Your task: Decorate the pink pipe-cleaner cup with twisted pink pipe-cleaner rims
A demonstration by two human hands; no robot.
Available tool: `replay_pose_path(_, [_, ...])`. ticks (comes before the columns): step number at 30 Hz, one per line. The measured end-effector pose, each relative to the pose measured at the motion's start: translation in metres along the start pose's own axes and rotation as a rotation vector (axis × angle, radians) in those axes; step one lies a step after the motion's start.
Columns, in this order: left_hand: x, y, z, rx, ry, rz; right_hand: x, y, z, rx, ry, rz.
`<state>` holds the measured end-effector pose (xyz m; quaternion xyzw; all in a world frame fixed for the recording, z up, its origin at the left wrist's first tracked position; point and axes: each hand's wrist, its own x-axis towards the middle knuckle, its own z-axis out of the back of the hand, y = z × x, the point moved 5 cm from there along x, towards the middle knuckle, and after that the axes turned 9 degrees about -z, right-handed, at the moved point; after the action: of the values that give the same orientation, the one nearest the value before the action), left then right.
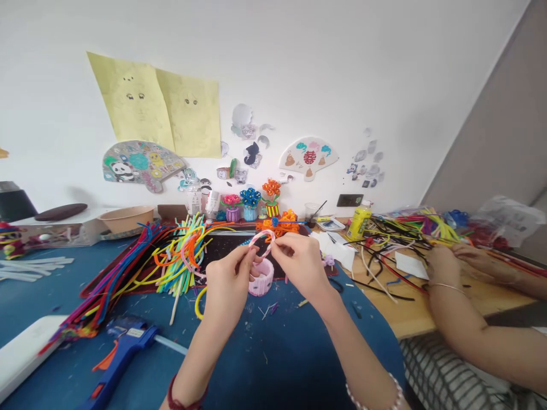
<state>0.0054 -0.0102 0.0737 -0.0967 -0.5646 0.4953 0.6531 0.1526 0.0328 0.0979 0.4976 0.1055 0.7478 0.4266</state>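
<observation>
My left hand and my right hand are raised over the blue table, fingers pinched on a pink pipe cleaner bent into a loop between them. Just below the loop a small pink woven basket hangs close to my left fingers; whether it rests on the table I cannot tell. A broad spread of coloured pipe cleaners lies to the left of my hands.
A blue glue gun lies front left, white glue sticks far left. Small pipe-cleaner flower pots stand at the wall. Another person's hands work at right among more pipe cleaners, beside a yellow glue bottle.
</observation>
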Motion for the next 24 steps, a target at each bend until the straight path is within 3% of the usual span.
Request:
replay_pose_path(6, [-0.002, 0.005, 0.004, 0.001, -0.029, 0.064, -0.006, 0.001, -0.023, -0.1, -0.102, 0.047])
replay_pose_path(9, [-0.004, 0.01, 0.01, 0.029, -0.024, 0.104, -0.002, -0.006, -0.025, -0.088, -0.069, 0.068])
replay_pose_path(15, [-0.01, 0.048, 0.024, 0.134, -0.04, 0.219, 0.041, -0.036, -0.022, -0.01, 0.461, 0.11])
replay_pose_path(20, [-0.006, 0.073, 0.005, 0.112, 0.092, 0.224, 0.064, -0.05, -0.056, -0.046, 1.097, 0.094])
replay_pose_path(24, [0.005, 0.076, -0.01, 0.154, 0.186, 0.191, 0.068, -0.061, -0.078, -0.106, 1.256, 0.086])
